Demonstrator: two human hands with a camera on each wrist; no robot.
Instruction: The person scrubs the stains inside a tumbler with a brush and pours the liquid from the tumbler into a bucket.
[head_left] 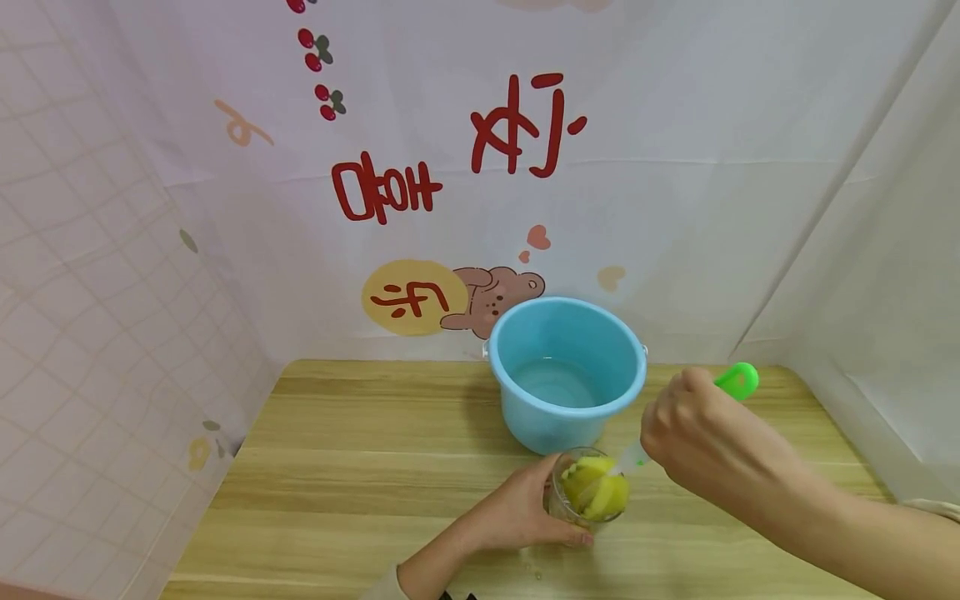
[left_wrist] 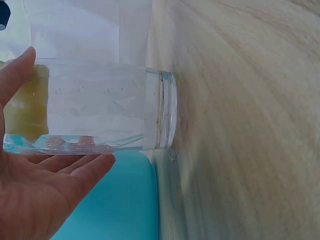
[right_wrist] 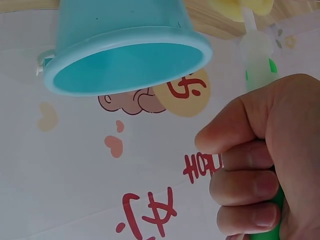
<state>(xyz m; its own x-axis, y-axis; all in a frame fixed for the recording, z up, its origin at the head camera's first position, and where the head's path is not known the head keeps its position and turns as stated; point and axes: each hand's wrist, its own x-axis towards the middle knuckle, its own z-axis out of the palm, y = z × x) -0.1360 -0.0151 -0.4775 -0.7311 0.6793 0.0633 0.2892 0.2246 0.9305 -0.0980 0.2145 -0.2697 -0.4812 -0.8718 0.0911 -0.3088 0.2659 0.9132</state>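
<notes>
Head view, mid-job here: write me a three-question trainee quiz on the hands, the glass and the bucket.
1. Which of the hands holds the glass?
2. True or false: the blue bucket stands beyond the glass, nearer the patterned backdrop.
3. The handle end jutting from the right hand is: A) red, B) green, C) black.
Key: 1. The left hand. 2. True. 3. B.

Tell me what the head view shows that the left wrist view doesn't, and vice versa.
Only the head view: the right hand gripping a green handle, the inside of the blue bucket, red lettering behind. Only the left wrist view: the ridged base of the glass. Both: the left hand holding the glass, yellow sponge inside it, the blue bucket, the wooden table.
</notes>
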